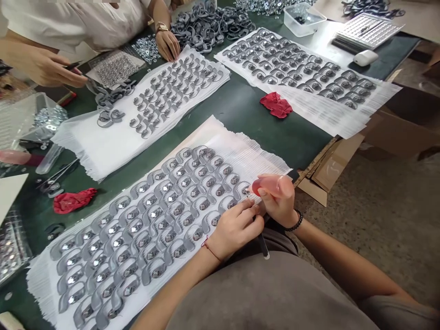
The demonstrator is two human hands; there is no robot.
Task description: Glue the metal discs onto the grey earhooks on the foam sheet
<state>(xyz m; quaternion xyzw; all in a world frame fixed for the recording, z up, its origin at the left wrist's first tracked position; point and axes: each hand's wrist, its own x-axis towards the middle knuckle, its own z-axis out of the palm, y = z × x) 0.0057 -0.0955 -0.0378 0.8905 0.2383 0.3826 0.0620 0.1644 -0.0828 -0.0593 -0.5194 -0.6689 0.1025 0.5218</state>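
Observation:
My right hand [280,206], with a black bead bracelet at the wrist, is closed around a pink squeeze bottle [275,186]. The bottle lies tilted, its narrow end pointing left at the right edge of the grey ring pieces. Beside it, my left hand [237,228] is closed with curled fingers on a slim black tool [264,246], which looks like tweezers; its far end is hidden. Under both hands lies a white paper sheet [240,144] bearing rows of grey curved pieces [177,208], each with a shiny faceted stone or metal part.
Across the green table [237,107], a co-worker's hand [168,44] rests by another filled sheet [113,149]. A third sheet [350,123], red cloths [276,105] [74,200], a grey heap [209,27] and a clear tub [304,20] lie around. Cardboard [330,165] stands right.

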